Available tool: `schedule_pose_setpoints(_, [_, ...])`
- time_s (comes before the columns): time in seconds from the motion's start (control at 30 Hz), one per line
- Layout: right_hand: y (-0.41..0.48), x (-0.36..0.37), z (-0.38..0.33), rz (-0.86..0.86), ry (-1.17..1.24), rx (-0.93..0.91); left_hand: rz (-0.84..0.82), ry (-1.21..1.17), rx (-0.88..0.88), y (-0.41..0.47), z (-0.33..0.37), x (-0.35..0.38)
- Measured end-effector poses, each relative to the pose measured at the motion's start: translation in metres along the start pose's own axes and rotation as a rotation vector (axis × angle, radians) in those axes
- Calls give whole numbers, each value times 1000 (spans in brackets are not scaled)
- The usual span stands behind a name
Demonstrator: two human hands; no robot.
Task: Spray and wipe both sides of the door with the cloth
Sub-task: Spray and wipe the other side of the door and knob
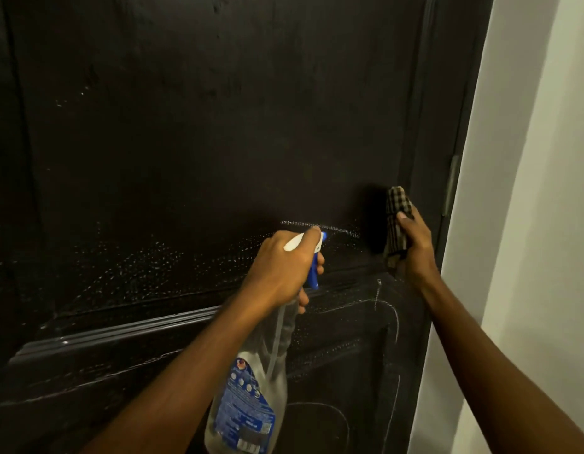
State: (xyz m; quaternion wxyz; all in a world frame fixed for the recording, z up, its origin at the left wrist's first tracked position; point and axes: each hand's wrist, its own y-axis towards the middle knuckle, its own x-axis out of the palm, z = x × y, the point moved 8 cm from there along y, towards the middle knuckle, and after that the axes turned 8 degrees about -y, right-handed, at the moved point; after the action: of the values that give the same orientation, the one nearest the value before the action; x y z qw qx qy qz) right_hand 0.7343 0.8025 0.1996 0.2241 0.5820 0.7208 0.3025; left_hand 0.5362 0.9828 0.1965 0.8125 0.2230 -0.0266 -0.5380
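Door (186,126): dark, almost black, panelled. Fills the view from the left edge nearly to the right.
Droplets (136,263): speckle the door's lower left and middle face in a wide band just above the door's moulding. Gather into one bright line at the door's middle, right by the nozzle.
Moulding (120,326): ridged strip across the door, slanting up to the right. Divides the door's flat upper panel from a recessed lower panel.
Left hand (284,267): in front of the door's middle, just above the moulding. Fingers curled tight round the head of the spray bottle, a fingertip on its white top, other fingers wrapped round at the blue trigger (313,273).
Spray bottle (248,404): clear, with a blue label and a thin tube inside. Hangs tilted in front of the door's lower panel. Nozzle (323,235) points at the door, near it but apart.
Cloth (395,221): checked brown and cream, bunched. Sits close against the door's face near its right edge, level with the bright line. Contact with the door: cannot tell.
Right hand (415,247): beside the door's right edge. Fingers and thumb closed round the cloth, gripping it.
Hinge (451,185): pale metal strip just right of the door's edge, above the right hand.
Wall (530,191): pale, right of the door.
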Motion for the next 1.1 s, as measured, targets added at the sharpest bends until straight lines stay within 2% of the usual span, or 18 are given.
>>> schedule_pose_setpoints(0.17, [-3, 17, 4, 64, -58, -15, 10, 40, -54, -1, -11, 2])
schedule_pose_setpoints(0.33, [-37, 70, -1, 269, -449, -245, 88, 29, -2, -5, -14, -17])
schedule_pose_setpoints(0.4, [-63, 87, 15, 226, -614, -382, 108, 28, 21, -8, -14, -22])
schedule_pose_setpoints(0.47, [-81, 85, 36, 179, -697, -442, 114, 25, 33, -14, -14, -26])
schedule_pose_setpoints(0.53, [-72, 68, 43, 243, -669, -374, 129, 12, 36, -19, -15, -32])
schedule_pose_setpoints(0.63, [-36, 40, 38, 512, -475, -26, 163, -28, 47, -26, -14, -42])
schedule_pose_setpoints(0.7, [-25, 46, 21, 615, -426, 106, 181, -44, 61, -30, -14, -49])
schedule_pose_setpoints(0.77, [-32, 74, -1, 581, -504, -31, 202, -56, 77, -33, -12, -55])
schedule_pose_setpoints(0.87, [-83, 123, -4, 308, -725, -465, 224, -59, 101, -35, -10, -65])
schedule_pose_setpoints(0.93, [-102, 120, 21, 164, -819, -603, 216, -62, 106, -37, -10, -69])
schedule_pose_setpoints(1.0, [-88, 94, 34, 195, -771, -519, 207, -59, 97, -40, -12, -73])
schedule_pose_setpoints(1.1, [-53, 61, 27, 441, -579, -157, 182, -32, 67, -44, -15, -73])
